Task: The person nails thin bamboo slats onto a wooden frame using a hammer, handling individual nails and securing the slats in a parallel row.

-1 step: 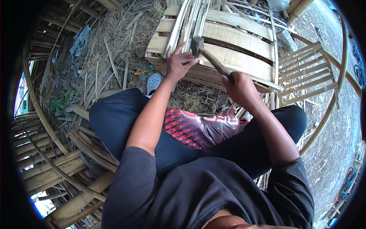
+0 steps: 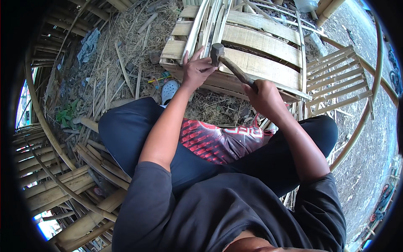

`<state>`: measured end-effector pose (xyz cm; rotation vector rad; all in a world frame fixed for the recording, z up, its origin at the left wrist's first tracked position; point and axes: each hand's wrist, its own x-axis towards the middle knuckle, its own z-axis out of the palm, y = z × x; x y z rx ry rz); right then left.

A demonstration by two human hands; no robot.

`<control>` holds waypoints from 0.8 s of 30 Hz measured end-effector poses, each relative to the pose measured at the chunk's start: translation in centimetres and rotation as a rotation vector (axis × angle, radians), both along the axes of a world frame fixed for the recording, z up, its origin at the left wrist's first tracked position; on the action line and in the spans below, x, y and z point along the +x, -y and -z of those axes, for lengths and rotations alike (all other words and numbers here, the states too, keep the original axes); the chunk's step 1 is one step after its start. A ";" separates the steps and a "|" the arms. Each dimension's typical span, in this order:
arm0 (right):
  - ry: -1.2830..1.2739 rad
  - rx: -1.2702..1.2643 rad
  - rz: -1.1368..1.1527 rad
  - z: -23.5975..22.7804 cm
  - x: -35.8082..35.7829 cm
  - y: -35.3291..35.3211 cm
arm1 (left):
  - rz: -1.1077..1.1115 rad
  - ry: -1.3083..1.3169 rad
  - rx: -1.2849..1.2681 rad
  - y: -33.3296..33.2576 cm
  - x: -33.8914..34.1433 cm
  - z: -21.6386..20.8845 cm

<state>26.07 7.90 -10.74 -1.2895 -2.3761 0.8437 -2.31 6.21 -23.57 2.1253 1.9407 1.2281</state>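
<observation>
My right hand [image 2: 266, 98] is closed round the wooden handle of a hammer [image 2: 237, 70]. Its dark metal head is right at the fingertips of my left hand [image 2: 196, 72], over the near left edge of a slatted wooden crate [image 2: 260, 44]. The thumb and forefinger of that hand are pinched together at the edge, while its other fingers stretch over the crate's top. Whatever is in the pinch is too small to make out. Several long, thin wooden strips [image 2: 197, 27] lie across the crate's left end, just beyond my left fingers.
A loose slatted panel [image 2: 338, 82] leans to the right of the crate. Split bamboo poles [image 2: 100, 166] are piled at my left. Straw and wood scraps [image 2: 126, 63] cover the ground. Between my legs lies a red and dark printed cloth [image 2: 214, 140]. A pale clog [image 2: 170, 90] shows beneath my left forearm.
The hammer head has shifted slightly toward me, at my left fingertips. Both hands have stayed almost in place.
</observation>
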 end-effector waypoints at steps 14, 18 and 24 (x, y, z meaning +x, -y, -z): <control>-0.011 0.005 0.003 -0.9 -0.3 0.9 | -0.030 0.003 0.030 0.2 -0.2 -0.1; -0.009 0.003 0.021 0.5 -0.5 1.2 | -0.033 0.008 0.040 0.1 -0.2 0.2; -0.006 -0.022 0.019 0.1 -0.2 1.1 | -0.026 -0.021 0.026 0.2 -0.5 0.0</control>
